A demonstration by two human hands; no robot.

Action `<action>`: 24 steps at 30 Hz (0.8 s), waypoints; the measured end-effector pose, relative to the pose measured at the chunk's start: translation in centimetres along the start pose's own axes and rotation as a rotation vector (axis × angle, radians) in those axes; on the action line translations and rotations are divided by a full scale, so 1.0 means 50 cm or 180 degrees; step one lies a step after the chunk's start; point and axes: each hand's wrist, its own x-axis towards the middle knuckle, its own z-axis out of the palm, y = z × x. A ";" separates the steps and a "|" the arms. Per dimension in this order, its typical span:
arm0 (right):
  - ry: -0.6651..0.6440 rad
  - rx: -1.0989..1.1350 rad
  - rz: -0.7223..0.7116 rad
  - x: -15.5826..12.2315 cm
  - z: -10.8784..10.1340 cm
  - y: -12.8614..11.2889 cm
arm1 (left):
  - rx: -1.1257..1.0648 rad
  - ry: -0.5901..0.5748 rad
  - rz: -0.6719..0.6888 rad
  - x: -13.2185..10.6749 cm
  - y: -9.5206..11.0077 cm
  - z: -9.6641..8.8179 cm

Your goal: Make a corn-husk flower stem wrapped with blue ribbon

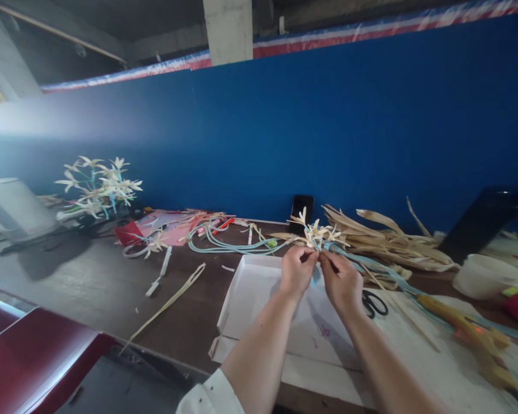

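Flowers [319, 233], pale, papery, pointed-petalled, pinched at the base between left hand [297, 270] and right hand [342, 282], fingertips close together; forearms converging over a white cardboard box [254, 293]. Beyond, dry, curling husks [384, 240] on the brown tabletop [194, 307]; smooth blue partition [371, 121] farthest.

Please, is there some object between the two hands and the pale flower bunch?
Nothing visible stands in the way: the fingertips of the left hand and right hand meet at the base of the pale flower bunch. The black, phone-like object is behind it.
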 end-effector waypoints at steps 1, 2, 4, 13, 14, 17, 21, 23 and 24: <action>0.0003 -0.0002 -0.0006 0.000 0.000 -0.001 | 0.0015 0.0002 0.0018 0.000 0.000 0.000; 0.0009 0.0001 -0.0021 0.000 0.000 -0.001 | 0.0028 0.0001 0.0033 -0.001 0.001 0.000; 0.0023 0.0004 -0.0059 0.000 0.000 -0.003 | 0.0059 0.0006 0.0062 -0.002 0.005 0.000; 0.0008 0.0299 -0.0276 -0.002 0.003 0.000 | 0.0209 0.0135 0.0211 -0.001 0.018 -0.005; 0.0005 0.0384 -0.0242 -0.002 0.002 -0.002 | 0.0199 0.0139 0.0225 -0.001 0.018 -0.005; 0.0007 0.0579 0.0036 0.000 0.000 -0.009 | 0.0161 0.0141 0.0246 -0.002 0.017 -0.002; -0.0005 0.0607 0.0305 0.006 -0.005 -0.017 | 0.0170 0.0118 0.0243 -0.003 0.017 -0.001; -0.0026 0.0589 0.0335 0.008 -0.006 -0.019 | 0.0200 0.0106 0.0267 -0.003 0.017 -0.001; -0.0030 0.0595 0.0356 0.009 -0.007 -0.020 | 0.0211 0.0100 0.0285 -0.003 0.017 -0.001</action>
